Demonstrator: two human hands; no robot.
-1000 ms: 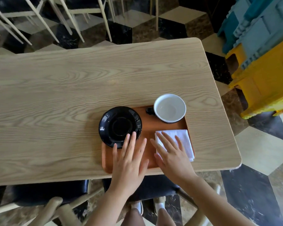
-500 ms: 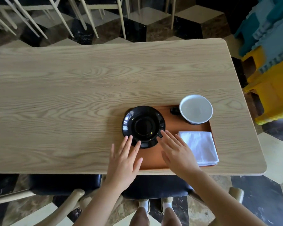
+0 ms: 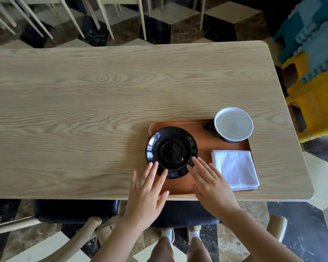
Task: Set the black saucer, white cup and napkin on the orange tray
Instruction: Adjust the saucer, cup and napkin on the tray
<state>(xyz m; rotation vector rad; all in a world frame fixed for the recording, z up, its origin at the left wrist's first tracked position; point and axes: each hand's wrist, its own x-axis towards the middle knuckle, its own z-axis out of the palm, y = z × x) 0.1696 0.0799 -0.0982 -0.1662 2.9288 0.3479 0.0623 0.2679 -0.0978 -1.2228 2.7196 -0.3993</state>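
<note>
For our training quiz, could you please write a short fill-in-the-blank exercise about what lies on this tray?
1. The saucer on the orange tray is ____ in colour.
2. The folded napkin lies nearer the person than the white ____.
3. The fingertips of both the left hand and the right hand reach the near rim of the ____.

Missing words: black; cup; saucer
</note>
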